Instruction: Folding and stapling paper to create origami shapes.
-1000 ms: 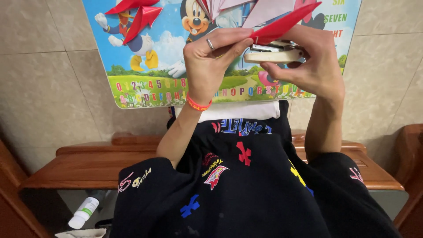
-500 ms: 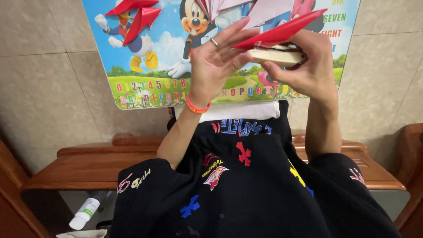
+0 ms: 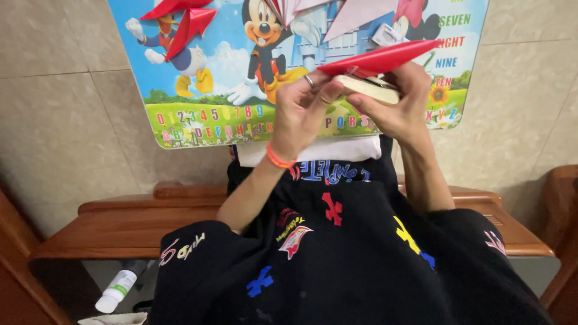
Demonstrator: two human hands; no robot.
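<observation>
A red folded paper plane (image 3: 385,57) is held up in front of a colourful cartoon poster (image 3: 198,114) on the tiled wall. Under it is a cream stapler-like tool (image 3: 367,89), gripped from the right by my right hand (image 3: 400,114). My left hand (image 3: 304,111), with a ring and an orange wristband, pinches the plane's left tip where it meets the tool's end. More folded paper is stuck on the poster: red planes (image 3: 183,21) at top left and a pink one (image 3: 355,15) at top centre.
A wooden bench (image 3: 120,219) runs along the wall below the poster. A white bottle with a green label (image 3: 117,292) lies at the lower left. My black printed shirt (image 3: 337,265) fills the lower middle. A wooden chair arm (image 3: 563,198) is at the right.
My left fingers have come off the top of the red plane and closed on its left tip by the tool. The plane now tilts up to the right.
</observation>
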